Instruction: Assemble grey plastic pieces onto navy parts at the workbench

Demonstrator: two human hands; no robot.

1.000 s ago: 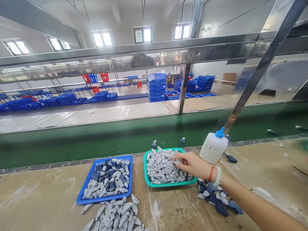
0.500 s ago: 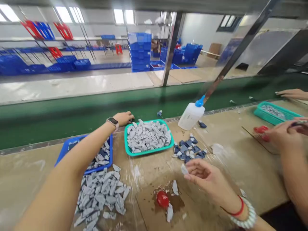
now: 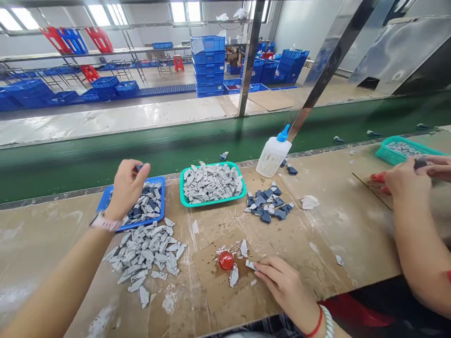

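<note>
My left hand (image 3: 127, 187) is raised over the blue tray (image 3: 105, 202) of mixed grey and dark blue parts, fingers pinched on a small dark blue part. My right hand (image 3: 283, 286) rests low on the brown cardboard sheet (image 3: 211, 300), fingertips pressing a small grey part (image 3: 250, 265) down beside a red cap (image 3: 226, 260). Two more grey parts lie by the cap. A loose heap of grey parts (image 3: 148, 251) lies in front of the blue tray. The teal tray (image 3: 183, 199) behind holds several grey parts.
A white glue bottle (image 3: 272, 153) with a blue nozzle leans by the green conveyor belt (image 3: 105, 155). A pile of dark blue parts (image 3: 268, 205) lies right of the teal tray. Another person's hands (image 3: 410, 178) work at the right, near a second teal tray (image 3: 384, 152).
My left hand drew back from the conveyor edge to above the blue tray, pinching a dark blue part. My right hand lowered its grey part onto the cardboard by the red cap.
</note>
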